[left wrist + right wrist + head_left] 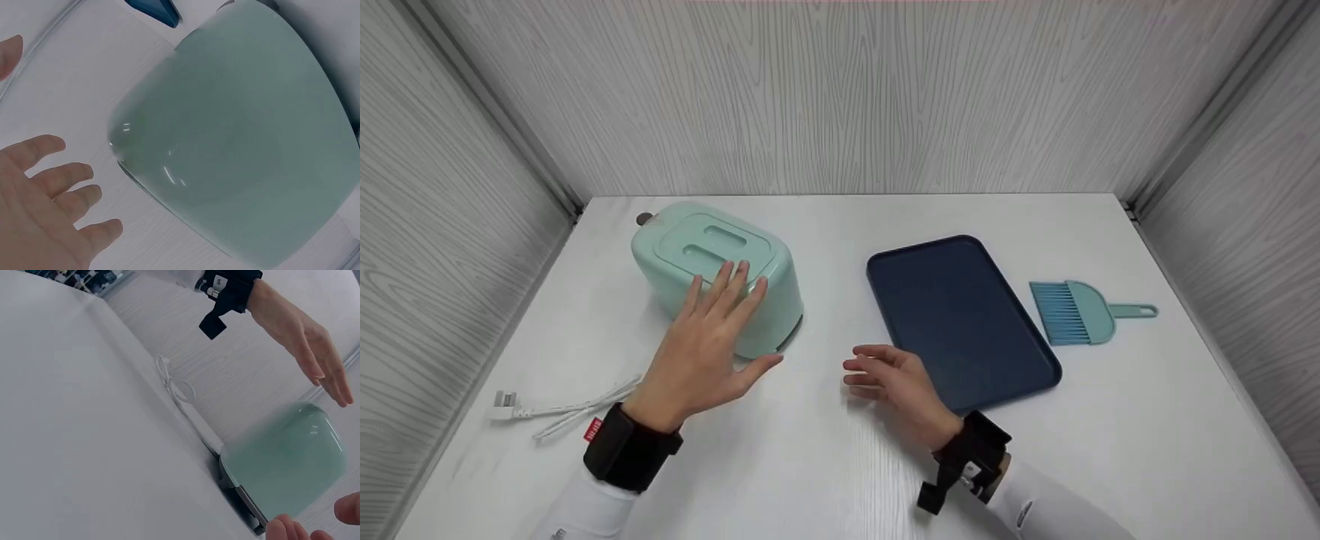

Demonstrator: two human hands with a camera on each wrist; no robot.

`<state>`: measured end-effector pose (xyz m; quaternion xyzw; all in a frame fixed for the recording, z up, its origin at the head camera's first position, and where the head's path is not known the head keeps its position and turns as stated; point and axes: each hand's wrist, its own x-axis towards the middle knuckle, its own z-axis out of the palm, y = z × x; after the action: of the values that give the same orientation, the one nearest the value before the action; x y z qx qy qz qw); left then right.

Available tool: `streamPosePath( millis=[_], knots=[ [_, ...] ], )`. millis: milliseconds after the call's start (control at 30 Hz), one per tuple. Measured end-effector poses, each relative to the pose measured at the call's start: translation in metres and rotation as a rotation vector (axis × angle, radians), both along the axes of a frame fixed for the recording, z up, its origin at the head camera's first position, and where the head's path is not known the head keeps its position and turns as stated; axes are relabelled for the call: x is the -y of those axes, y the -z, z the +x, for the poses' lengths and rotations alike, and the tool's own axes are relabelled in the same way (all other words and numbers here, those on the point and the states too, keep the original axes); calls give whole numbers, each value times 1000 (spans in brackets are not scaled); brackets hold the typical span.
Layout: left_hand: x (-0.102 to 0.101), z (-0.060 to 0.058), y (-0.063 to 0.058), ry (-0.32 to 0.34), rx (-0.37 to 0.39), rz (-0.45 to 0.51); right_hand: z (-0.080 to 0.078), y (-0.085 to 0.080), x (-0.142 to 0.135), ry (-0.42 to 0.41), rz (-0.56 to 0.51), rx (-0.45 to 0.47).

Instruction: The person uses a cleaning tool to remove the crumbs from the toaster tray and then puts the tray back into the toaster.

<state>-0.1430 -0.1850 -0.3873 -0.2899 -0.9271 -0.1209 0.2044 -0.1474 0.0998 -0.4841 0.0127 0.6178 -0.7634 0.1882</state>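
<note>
A mint-green toaster (720,247) with two lidded slots stands at the left of the table. Spread fingers of my left hand (701,352) hover over its near side. In the left wrist view those fingers are apart from the toaster's glossy side (236,135). My right hand (904,386) is in the air beside the near left edge of a dark blue tray (964,315), fingers loosely bent and holding nothing. From the right wrist, the toaster (287,461) shows below the left hand (304,343), with the right fingertips (278,529) at the bottom edge.
A white power cord (574,409) with its plug lies at the left, partly behind the left wrist. Right of the tray is a teal hand brush (1084,311). A small dark round knob (644,218) shows at the toaster's far end. Pale wood-grain walls (847,97) enclose the table.
</note>
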Motion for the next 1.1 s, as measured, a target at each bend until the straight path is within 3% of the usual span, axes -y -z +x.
streamPosePath(
  millis=[267, 567, 900, 1100],
  knots=[
    [9, -10, -5, -38, 26, 9, -10, 13, 35, 50, -72, 91],
    [13, -24, -5, -98, 108, 9, -27, 25, 62, 130, -142, 167],
    [16, -33, 2, -125, 167, 41, -47, 27, 81, 91, -125, 203],
    [12, -37, 7, -146, 150, 26, -57, 28, 92, 97, -137, 211]
  ],
)
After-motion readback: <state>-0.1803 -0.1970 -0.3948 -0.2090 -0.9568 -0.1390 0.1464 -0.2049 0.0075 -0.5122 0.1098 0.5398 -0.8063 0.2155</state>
